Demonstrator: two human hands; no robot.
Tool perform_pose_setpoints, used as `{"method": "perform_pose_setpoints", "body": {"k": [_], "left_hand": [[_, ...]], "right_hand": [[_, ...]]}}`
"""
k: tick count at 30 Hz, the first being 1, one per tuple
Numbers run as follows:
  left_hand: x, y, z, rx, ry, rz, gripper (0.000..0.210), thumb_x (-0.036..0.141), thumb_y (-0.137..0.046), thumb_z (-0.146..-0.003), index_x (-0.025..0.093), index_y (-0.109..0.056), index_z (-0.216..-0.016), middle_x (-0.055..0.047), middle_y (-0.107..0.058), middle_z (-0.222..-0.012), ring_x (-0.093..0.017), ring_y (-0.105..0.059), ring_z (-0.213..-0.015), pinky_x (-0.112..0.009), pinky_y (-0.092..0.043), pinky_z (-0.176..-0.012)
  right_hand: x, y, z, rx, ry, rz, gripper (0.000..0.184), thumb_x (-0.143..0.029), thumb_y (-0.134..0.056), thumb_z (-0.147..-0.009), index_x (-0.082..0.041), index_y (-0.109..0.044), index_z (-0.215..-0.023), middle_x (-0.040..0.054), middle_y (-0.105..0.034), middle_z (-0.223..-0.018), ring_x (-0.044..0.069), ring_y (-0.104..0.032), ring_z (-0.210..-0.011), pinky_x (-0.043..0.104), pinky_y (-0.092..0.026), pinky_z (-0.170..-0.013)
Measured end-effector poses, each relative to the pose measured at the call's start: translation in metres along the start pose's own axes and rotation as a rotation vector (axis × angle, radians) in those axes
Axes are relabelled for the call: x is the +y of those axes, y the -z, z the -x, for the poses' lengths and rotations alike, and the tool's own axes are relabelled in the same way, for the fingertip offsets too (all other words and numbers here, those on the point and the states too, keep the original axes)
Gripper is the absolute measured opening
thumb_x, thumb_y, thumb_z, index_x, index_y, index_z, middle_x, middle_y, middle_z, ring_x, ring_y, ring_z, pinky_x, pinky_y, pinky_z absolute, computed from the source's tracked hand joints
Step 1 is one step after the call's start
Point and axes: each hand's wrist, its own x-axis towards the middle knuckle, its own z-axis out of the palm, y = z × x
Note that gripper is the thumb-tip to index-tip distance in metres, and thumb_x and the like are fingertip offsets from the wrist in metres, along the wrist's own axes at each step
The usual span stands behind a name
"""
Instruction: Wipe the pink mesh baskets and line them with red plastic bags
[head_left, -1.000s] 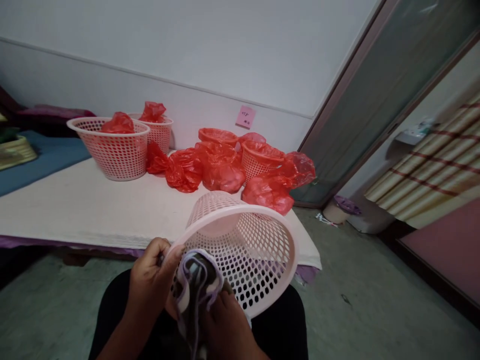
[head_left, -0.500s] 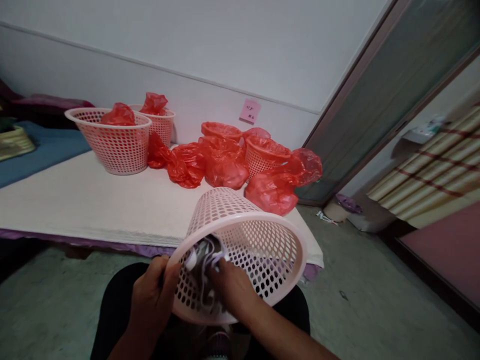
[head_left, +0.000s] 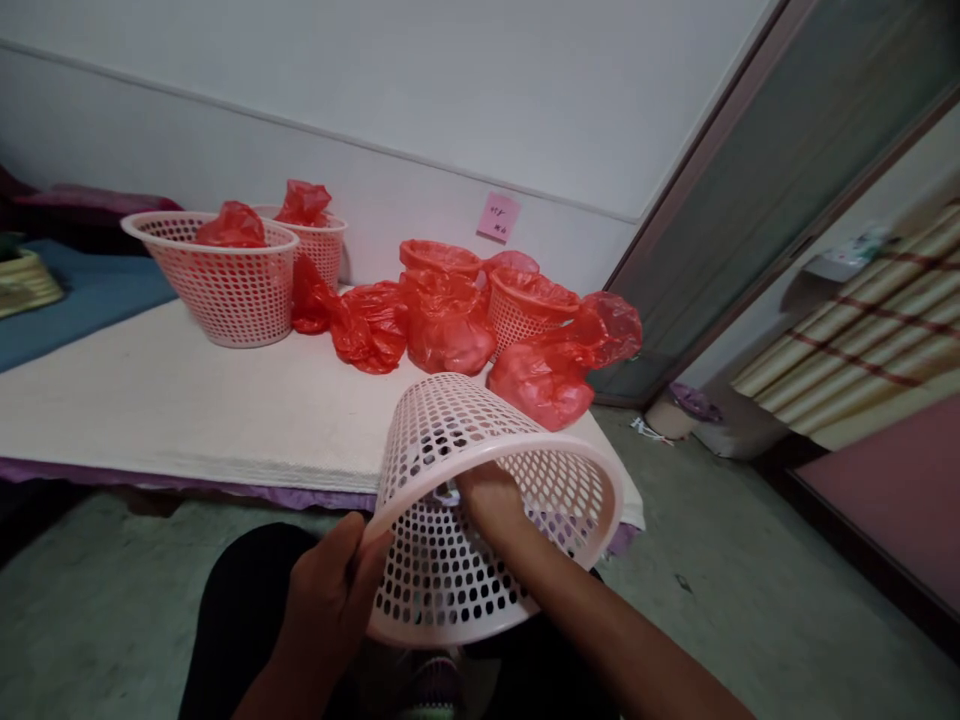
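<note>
A pale pink plastic basket (head_left: 559, 455) with a holed wall lies tilted over my lap, its mouth toward me and its base against the bed's edge. My left hand (head_left: 330, 585) is closed on the left side of its rim. Deep inside the basket is my right hand (head_left: 487, 490), its fingers hidden behind the rim. A small whitish bit of a bundle (head_left: 448, 494) shows beside that hand, and dark patches show through the holes above. What the bundle is, I cannot make out.
On the white bed cover (head_left: 187, 400) stand more pink baskets (head_left: 247, 300), some with red bags. Several knotted red plastic bags (head_left: 540, 385) lie among them. A pink note (head_left: 498, 217) is on the wall. A bin (head_left: 675, 412) stands on the floor at right.
My right hand has pushed deeper into the basket, taking the dark-and-white bundle with straps toward the base. The basket and my left hand have shifted slightly right.
</note>
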Motion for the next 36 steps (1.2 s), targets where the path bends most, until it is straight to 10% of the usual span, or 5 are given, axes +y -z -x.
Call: {"method": "perform_pose_setpoints", "body": {"k": [11,16,23,36], "left_hand": [[0.002,0.002,-0.008,0.015,-0.04,-0.082,0.023,0.031,-0.05,-0.093,0.021,-0.05,-0.072,0.011,-0.039,-0.048,-0.007,-0.042,-0.038,-0.016,-0.034,-0.04],[-0.002,0.006,-0.009,0.046,0.022,-0.093,0.023,0.035,-0.05,-0.092,0.021,-0.056,-0.074,0.01,-0.045,-0.047,-0.008,-0.044,-0.039,-0.017,-0.036,-0.04],[-0.001,0.023,-0.013,0.068,0.134,-0.112,0.032,0.038,-0.048,-0.092,0.021,-0.054,-0.066,0.009,-0.046,-0.047,-0.009,-0.046,-0.042,-0.019,-0.036,-0.043],[0.003,0.025,-0.016,0.081,0.219,-0.078,0.037,0.043,-0.047,-0.091,0.021,-0.049,-0.061,0.009,-0.04,-0.046,-0.008,-0.041,-0.042,-0.018,-0.035,-0.042]], "right_hand": [[-0.041,0.006,0.086,-0.09,0.096,-0.571,0.059,-0.007,-0.056,-0.065,-0.03,-0.062,-0.119,0.0045,-0.065,-0.105,0.023,-0.064,-0.093,0.028,-0.047,-0.074],[-0.05,0.003,0.109,-0.036,0.032,-1.086,0.029,-0.024,-0.061,-0.08,-0.025,-0.069,-0.108,0.0051,-0.07,-0.105,0.021,-0.064,-0.094,0.03,-0.049,-0.081],[-0.054,0.001,0.128,0.324,-0.394,-1.723,0.048,-0.047,-0.07,-0.075,-0.022,-0.066,-0.116,0.0091,-0.073,-0.107,0.027,-0.066,-0.105,0.042,-0.053,-0.089],[-0.026,0.037,0.15,0.605,-1.071,-1.878,0.085,-0.047,-0.084,-0.056,-0.016,-0.055,-0.13,0.0079,-0.077,-0.094,0.033,-0.072,-0.091,0.041,-0.06,-0.076]]}}
